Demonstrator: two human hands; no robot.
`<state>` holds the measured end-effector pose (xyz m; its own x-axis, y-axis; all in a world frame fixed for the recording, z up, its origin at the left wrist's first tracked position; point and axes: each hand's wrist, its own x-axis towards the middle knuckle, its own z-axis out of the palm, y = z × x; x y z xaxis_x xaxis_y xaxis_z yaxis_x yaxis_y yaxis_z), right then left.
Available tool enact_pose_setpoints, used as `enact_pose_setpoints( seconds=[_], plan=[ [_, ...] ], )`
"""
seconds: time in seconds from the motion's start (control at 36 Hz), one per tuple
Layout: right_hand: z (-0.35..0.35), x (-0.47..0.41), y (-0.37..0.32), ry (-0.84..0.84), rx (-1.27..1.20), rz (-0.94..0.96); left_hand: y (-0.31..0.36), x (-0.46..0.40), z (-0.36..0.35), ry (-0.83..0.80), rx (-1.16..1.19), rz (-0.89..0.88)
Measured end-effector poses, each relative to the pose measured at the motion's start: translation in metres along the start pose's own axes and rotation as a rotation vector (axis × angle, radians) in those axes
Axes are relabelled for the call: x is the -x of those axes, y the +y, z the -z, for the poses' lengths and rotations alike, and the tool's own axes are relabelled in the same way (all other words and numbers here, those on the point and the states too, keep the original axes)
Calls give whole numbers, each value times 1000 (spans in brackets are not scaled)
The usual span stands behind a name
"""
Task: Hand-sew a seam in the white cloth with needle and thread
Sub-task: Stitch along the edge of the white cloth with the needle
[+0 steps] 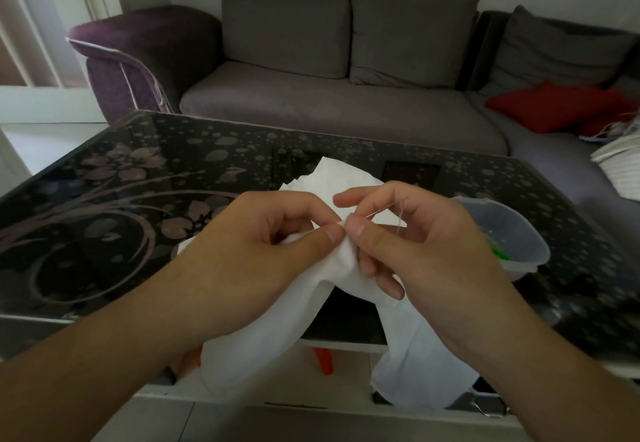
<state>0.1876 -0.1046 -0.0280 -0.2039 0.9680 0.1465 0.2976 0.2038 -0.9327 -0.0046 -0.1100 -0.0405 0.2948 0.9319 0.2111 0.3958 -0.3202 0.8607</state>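
Both forearms reach in from the bottom edge, meeting over the near rim of a dark floral glass table [114, 178]. On the left, the left hand [263, 244] pinches a fold of the white cloth [343, 261] between thumb and curled fingers. That cloth drapes off the table edge in two tails, hiding an orange object below. Just beside it, the right hand [412, 241] pinches the needle [377, 212] at the fold; the thread [401, 216] is faint and hard to trace. Farther right, a clear plastic container [516, 234] sits partly hidden behind the right hand, with something green inside. A grey sofa [346, 102] stands beyond.
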Motion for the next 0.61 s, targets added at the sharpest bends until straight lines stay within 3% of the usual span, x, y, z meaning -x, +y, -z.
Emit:
enact_pose_setpoints(
  seconds=[0.42, 0.61],
  plan=[
    [1, -4, 13, -34, -207, -27, 0, 0, -1, -19, 105, 110],
    [2, -4, 14, -25, -194, -8, 0, -1, -2, -20, 102, 129]
  ],
)
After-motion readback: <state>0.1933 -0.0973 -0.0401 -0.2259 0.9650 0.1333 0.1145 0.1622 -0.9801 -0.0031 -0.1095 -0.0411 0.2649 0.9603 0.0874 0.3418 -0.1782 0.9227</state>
